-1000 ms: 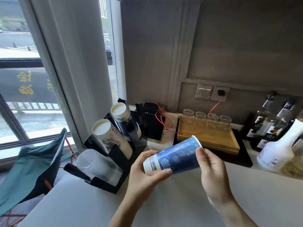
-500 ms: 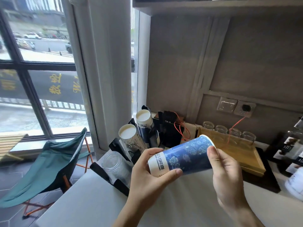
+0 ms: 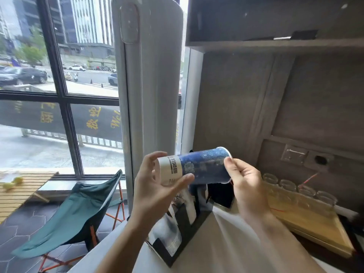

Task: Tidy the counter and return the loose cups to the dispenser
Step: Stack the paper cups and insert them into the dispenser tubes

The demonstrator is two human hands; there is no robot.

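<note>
both hands (image 3: 157, 186) grip blue cup (image 3: 204, 166)

Left hand (image 3: 155, 186) raised, fingers (image 3: 182, 179) and thumb curled in a grip; right hand (image 3: 246, 186) opposite, fingertips pinching, forearms angled upward.

"We" and yellow characters — window banner (image 3: 94, 119)

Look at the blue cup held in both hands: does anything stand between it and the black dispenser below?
Nothing visible does. The left hand and right hand hold the blue cup sideways in the air, directly above the black dispenser. Only open air separates them.
</note>
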